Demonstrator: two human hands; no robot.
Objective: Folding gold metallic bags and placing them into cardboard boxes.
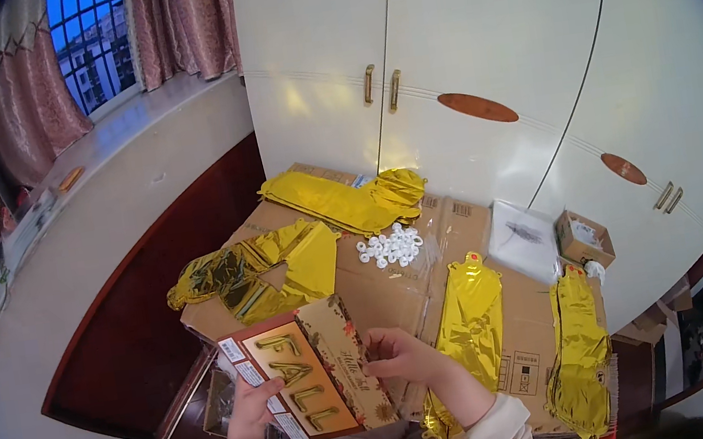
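left hand (254,404): clamps letter-balloon packet (319,372) | right hand (402,358): pinches opposite edge | likely keeping its printed face visible

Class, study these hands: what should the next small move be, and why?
Probably ease up the right edge of the printed cardboard package with the right hand, since it holds that edge while the left hand grips the lower left side.
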